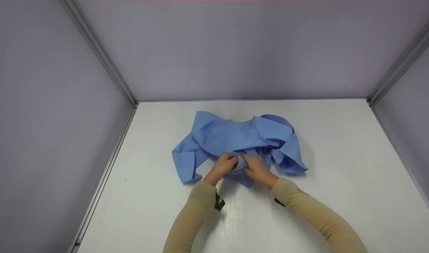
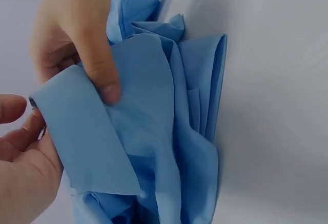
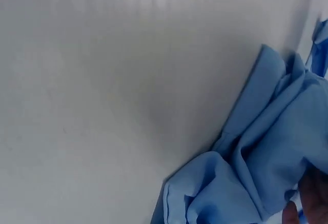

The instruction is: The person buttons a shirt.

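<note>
A crumpled light-blue shirt (image 1: 241, 135) lies on the table, its sleeves spread to both sides. My left hand (image 1: 224, 164) grips a folded band of its cloth near the front edge. Close beside it, my right hand (image 1: 258, 171) pinches the same part. In the left wrist view the band (image 2: 84, 131) passes between the two hands, the right thumb (image 2: 102, 78) in front of the cloth and the right fingers partly hidden behind it. Bunched cloth (image 3: 277, 147) hangs in folds in the right wrist view, with fingers (image 3: 312, 198) at the lower right edge.
The white table (image 1: 147, 218) has grey walls along its back and sides. Metal-coloured rails (image 1: 109, 66) run up the corners. Small dark devices (image 1: 219, 202) sit at both wrists, beside the tan sleeves (image 1: 193, 214).
</note>
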Available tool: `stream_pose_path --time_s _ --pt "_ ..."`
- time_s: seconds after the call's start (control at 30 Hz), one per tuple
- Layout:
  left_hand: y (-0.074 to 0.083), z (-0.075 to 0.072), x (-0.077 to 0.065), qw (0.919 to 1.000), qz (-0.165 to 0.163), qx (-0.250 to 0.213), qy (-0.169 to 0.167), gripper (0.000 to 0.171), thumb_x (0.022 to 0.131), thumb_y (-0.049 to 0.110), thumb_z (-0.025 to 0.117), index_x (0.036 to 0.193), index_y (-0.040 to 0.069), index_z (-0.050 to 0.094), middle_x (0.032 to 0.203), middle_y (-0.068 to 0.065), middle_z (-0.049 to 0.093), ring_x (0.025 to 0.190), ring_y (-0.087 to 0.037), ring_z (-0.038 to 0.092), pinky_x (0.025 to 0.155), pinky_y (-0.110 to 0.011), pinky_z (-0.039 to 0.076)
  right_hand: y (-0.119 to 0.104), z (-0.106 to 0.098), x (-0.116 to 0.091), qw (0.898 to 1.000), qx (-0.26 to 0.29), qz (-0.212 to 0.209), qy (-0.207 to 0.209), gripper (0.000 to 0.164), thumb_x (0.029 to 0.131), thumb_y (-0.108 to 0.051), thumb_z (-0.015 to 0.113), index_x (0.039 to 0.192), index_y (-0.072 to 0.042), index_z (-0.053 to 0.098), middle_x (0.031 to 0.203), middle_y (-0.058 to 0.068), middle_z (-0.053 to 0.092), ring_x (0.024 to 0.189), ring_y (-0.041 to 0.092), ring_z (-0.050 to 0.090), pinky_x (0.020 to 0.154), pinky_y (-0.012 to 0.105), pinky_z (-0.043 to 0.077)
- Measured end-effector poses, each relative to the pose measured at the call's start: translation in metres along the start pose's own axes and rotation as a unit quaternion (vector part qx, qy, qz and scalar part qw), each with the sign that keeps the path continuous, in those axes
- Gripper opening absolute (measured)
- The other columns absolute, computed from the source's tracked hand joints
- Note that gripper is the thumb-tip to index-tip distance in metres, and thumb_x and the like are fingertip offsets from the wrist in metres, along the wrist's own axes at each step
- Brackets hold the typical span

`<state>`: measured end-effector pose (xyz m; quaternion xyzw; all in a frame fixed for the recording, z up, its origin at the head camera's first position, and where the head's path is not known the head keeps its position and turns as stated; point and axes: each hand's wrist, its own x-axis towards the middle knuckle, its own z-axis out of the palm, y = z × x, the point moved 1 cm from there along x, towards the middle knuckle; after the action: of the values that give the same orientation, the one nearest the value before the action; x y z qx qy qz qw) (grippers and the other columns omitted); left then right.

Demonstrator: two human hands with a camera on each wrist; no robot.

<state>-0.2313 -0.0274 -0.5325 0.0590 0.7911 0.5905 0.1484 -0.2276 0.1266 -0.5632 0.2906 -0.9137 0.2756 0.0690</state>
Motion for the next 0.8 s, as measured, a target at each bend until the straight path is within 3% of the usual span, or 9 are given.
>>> stream_pose_path --time_s 0.1,0.23,0.3,0.47,0.53,0.57,0.6,0.7,0.8 --pt "0.003 -0.005 0.002 0.9993 0.014 0.005 0.036 0.019 0.087 0.003 0.042 0.079 -0.001 0.058 0.071 -0.004 0.054 0.063 -0.013 0.048 0.058 -0.027 0.04 0.003 -0.007 0.003 0.999 0.033 0.009 0.011 0.029 0.073 0.009 0.054 0.101 0.001 0.057 0.092 0.016 0.061 0.087 0.032 0.057 0.075 0.044 0.043" --pt "-0.006 -0.015 0.007 0.9924 0.063 0.08 0.069 0.02 0.086 0.0 0.041 0.092 -0.002 0.061 0.09 -0.012 0.06 0.081 -0.021 0.054 0.073 -0.033 0.043 0.008 -0.02 0.006 0.996 0.088 0.018 0.007 0.026 0.075 0.012 0.046 0.094 0.001 0.059 0.092 0.014 0.061 0.087 0.029 0.056 0.074 0.042 0.043" --pt "-0.034 -0.018 0.024 0.9819 0.119 0.128 0.074 0.021 0.088 0.004 0.04 0.096 -0.001 0.059 0.093 -0.011 0.058 0.086 -0.021 0.053 0.075 -0.031 0.041 0.011 -0.028 0.007 0.992 0.122 0.025 0.009 0.028 0.075 0.014 0.044 0.094 0.002 0.06 0.095 0.014 0.061 0.089 0.027 0.056 0.075 0.042 0.042" --pt "-0.107 -0.02 0.068 0.9674 0.167 0.182 0.057 0.033 0.094 0.019 0.036 0.117 0.0 0.049 0.113 -0.013 0.051 0.109 -0.021 0.045 0.088 -0.028 0.035 0.016 -0.054 0.011 0.976 0.215 0.039 0.005 0.032 0.076 0.016 0.038 0.096 0.004 0.059 0.095 0.013 0.06 0.083 0.019 0.051 0.073 0.036 0.041" --pt "-0.096 -0.021 0.061 0.9715 0.13 0.193 0.045 0.037 0.094 0.019 0.038 0.126 0.0 0.042 0.125 -0.015 0.044 0.12 -0.023 0.036 0.096 -0.031 0.028 0.016 -0.065 0.011 0.96 0.274 0.06 -0.011 0.033 0.077 0.016 0.035 0.099 0.005 0.057 0.096 0.011 0.057 0.084 0.017 0.047 0.074 0.032 0.039" --pt "-0.087 -0.021 0.054 0.9709 0.128 0.198 0.044 0.039 0.094 0.018 0.039 0.127 -0.001 0.039 0.128 -0.017 0.04 0.122 -0.025 0.033 0.097 -0.032 0.027 0.015 -0.07 0.011 0.949 0.306 0.07 -0.018 0.034 0.078 0.016 0.034 0.101 0.006 0.056 0.097 0.01 0.056 0.086 0.017 0.046 0.075 0.03 0.038" --pt "-0.073 -0.02 0.044 0.9675 0.13 0.212 0.048 0.04 0.093 0.017 0.039 0.128 -0.002 0.036 0.13 -0.02 0.036 0.123 -0.027 0.031 0.098 -0.033 0.026 0.015 -0.076 0.01 0.938 0.337 0.079 -0.024 0.034 0.078 0.016 0.033 0.102 0.007 0.055 0.098 0.009 0.055 0.087 0.016 0.045 0.077 0.028 0.037" --pt "-0.027 -0.018 0.018 0.9707 0.094 0.218 0.036 0.046 0.089 0.009 0.047 0.13 -0.005 0.032 0.132 -0.027 0.029 0.123 -0.036 0.027 0.099 -0.043 0.024 0.009 -0.091 0.009 0.905 0.416 0.09 -0.029 0.033 0.076 0.02 0.03 0.099 0.01 0.051 0.094 0.005 0.05 0.087 0.014 0.043 0.077 0.025 0.035" --pt "-0.008 -0.012 0.009 0.9671 0.122 0.22 0.039 0.047 0.087 0.007 0.053 0.128 -0.006 0.035 0.124 -0.028 0.035 0.116 -0.039 0.036 0.095 -0.044 0.029 0.003 -0.104 0.009 0.886 0.459 0.067 -0.026 0.035 0.072 0.022 0.033 0.095 0.005 0.054 0.088 0.001 0.052 0.082 0.011 0.045 0.073 0.024 0.036"
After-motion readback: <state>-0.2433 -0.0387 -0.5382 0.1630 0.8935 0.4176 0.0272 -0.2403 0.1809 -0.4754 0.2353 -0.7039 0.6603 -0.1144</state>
